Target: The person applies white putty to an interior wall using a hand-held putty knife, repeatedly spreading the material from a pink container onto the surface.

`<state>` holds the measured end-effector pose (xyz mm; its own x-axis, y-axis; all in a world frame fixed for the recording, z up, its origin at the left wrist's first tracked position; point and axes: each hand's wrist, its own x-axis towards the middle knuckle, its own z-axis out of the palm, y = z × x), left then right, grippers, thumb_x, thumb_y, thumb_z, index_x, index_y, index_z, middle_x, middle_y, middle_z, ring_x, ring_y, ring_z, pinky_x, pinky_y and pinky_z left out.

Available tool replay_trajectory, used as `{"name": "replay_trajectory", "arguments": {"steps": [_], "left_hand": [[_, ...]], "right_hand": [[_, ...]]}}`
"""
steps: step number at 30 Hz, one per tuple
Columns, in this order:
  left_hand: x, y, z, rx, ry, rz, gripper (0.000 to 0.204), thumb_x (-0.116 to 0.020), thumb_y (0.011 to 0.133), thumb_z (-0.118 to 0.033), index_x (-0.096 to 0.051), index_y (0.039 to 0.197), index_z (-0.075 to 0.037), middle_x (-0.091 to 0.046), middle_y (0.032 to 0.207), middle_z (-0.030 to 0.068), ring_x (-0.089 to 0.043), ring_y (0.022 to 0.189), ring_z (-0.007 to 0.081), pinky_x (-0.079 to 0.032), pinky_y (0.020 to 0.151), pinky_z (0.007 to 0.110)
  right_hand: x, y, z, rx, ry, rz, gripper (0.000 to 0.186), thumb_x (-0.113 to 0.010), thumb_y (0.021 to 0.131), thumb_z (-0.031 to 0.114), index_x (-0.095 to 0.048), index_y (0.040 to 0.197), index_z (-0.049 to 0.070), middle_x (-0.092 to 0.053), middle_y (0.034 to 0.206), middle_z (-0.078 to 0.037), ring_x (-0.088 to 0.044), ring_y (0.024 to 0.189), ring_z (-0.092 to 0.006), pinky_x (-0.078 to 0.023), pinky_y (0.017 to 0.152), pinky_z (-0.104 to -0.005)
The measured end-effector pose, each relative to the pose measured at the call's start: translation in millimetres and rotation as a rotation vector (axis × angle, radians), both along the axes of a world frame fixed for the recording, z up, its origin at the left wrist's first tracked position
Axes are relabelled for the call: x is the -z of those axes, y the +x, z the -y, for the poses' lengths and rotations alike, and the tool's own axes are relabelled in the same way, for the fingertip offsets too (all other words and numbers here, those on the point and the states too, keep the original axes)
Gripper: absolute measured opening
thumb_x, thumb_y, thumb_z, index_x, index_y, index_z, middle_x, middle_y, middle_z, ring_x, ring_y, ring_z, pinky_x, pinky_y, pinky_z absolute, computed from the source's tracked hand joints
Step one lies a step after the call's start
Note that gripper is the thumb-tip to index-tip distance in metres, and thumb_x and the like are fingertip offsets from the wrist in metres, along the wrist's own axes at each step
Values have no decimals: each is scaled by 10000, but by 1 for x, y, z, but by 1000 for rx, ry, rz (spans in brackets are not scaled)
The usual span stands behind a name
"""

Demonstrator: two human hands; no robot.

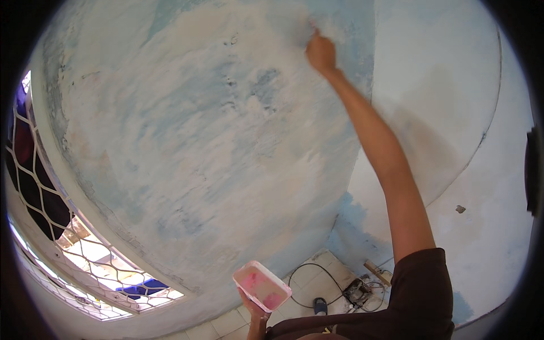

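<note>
Wall [187, 141]: broad, patchy off-white over pale blue, with small dark pits and roughened spots. Adjoining wall [442, 85]: whiter, meeting it at a corner; blue patches low down. Window grille [85, 243]: pale wavy bars, at left, bright daylight beyond. Floor [229, 322]: light square tiles; on it, a looped dark cable [309, 264] and one dark shoe [320, 306].

Tub [272, 276]: one, rectangular, shallow, whitish rim, pink smears in a paler coating inside. Location: low before the wall, above the floor, in the left hand [254, 305]. Open side up, towards the holder; long axis slanting from far left to near right.

Hands: well apart. Left, clasped about the tub's near-left side. Right hand [321, 54], raised high at the wall, fingertips blurred; I cannot tell whether it grips anything.
</note>
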<state>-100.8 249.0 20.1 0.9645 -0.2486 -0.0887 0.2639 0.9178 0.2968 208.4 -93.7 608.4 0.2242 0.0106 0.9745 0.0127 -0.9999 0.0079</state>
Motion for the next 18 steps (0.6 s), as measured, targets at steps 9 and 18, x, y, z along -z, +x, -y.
{"name": "replay_trajectory", "arguments": {"steps": [9,18], "left_hand": [[-16,-4,1,-98,38,8,653,-377,1008,-672,-474,1457,-208,-562,1359,19,-555,1234,278,-493,1018,515],[-16,3,6,-59,58,66,716,-340,996,-707,-418,1497,-202,-523,1407,25,-538,1272,280,-486,1036,506]], "right_hand": [[187,-65,-101,-560,-679,56,492,-599,865,-21,-561,1355,-50,-699,1104,-297,-671,557,-253,-543,452,-344],[-22,6,30,-167,151,301,444,-588,908,54,-579,1351,88,-733,880,-190,-697,719,-367,-566,725,-456]]}}
